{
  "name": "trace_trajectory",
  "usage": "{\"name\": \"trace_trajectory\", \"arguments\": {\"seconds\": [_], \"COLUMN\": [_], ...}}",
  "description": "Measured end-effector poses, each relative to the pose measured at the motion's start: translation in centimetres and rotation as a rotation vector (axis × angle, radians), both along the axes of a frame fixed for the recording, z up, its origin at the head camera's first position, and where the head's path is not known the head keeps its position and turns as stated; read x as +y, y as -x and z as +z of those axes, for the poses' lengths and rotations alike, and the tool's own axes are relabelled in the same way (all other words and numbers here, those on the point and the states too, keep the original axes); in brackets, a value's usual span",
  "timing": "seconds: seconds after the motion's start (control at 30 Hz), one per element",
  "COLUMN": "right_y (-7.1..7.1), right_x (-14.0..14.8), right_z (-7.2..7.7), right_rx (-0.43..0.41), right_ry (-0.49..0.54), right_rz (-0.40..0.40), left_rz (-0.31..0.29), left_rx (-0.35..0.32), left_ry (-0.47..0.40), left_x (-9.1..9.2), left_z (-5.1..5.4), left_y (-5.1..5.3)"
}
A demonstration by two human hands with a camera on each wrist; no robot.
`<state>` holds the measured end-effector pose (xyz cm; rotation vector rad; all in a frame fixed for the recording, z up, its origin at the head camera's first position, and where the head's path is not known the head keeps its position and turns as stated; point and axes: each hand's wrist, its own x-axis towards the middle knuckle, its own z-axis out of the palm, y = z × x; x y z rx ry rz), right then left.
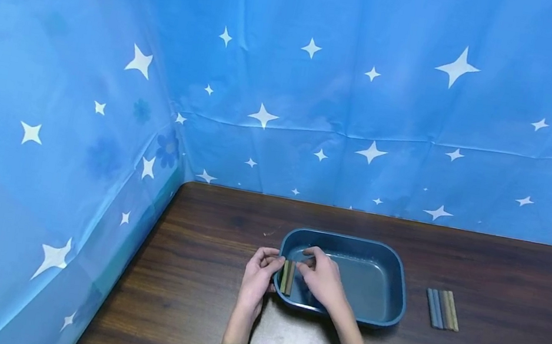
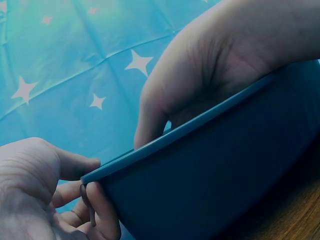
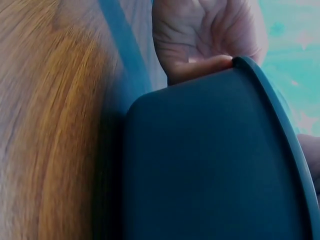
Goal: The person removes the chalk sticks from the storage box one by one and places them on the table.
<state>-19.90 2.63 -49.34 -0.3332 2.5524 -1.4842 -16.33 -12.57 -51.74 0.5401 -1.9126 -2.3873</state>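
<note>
left hand grips blue tub at left edge; two sticks inside that end; right hand in tub beside them, can't tell if pinching; other sticks on counter to the right

Sticks sit left in the basin, other sticks on the table to its right.

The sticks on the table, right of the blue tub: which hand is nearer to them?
Right. The right hand reaches into the blue tub, left of the sticks; the left hand is farther left, at the tub's left rim.
</note>
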Motion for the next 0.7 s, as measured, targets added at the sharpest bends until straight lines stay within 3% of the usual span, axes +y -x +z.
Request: {"name": "trace_trajectory", "arguments": {"seconds": [0.3,0.7], "right_y": [0.1,0.0], "right_x": [-0.9,-1.9], "right_z": [-0.3,0.0], "right_rx": [-0.043,0.003], "right_ry": [-0.054,-0.125], "right_rz": [0.128,0.158], "left_rz": [-0.010,-0.003], "left_rx": [0.013,0.034], "left_ry": [0.000,0.002], "left_x": [-0.1,-0.1], "left_z": [-0.1,-0.2], "left_y": [0.0,-0.1]}}
